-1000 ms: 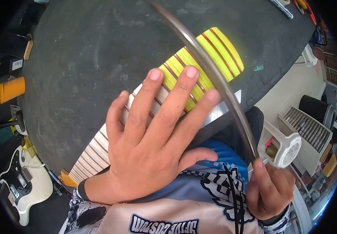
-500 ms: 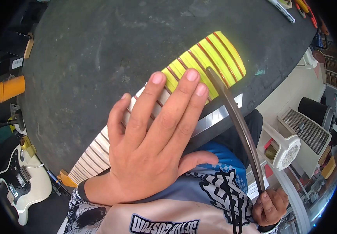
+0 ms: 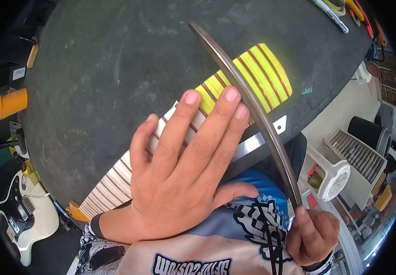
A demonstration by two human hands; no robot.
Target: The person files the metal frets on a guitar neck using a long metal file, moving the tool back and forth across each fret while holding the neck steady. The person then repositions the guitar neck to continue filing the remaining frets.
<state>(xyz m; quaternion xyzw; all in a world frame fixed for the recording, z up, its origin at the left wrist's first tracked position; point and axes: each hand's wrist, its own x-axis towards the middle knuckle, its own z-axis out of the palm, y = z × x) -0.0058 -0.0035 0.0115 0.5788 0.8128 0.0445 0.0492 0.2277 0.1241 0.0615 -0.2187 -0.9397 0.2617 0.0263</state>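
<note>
A guitar neck (image 3: 111,185) lies diagonally on the dark work surface, its frets showing between white strips and, toward the upper right, bright yellow strips (image 3: 257,68). My left hand (image 3: 184,156) rests flat on it, fingers spread and pressing near the yellow part. In my right hand (image 3: 314,233), at the lower right, is the end of a long, dark metal file (image 3: 253,98). The file crosses over the yellow part beside my left fingertips, its far tip beyond the neck's upper edge. Whether it touches the frets I cannot tell.
A shiny metal plate (image 3: 257,142) sits by the near table edge. On the left are a white guitar body (image 3: 37,220) and an orange cup (image 3: 12,104). Tools, including a white pen-like one (image 3: 330,16), lie at the upper right. A white stool (image 3: 330,176) stands on the floor.
My right hand has pushed the file up and to the left across the yellow strips, so its tip now reaches past the neck. My left hand and the neck have hardly moved.
</note>
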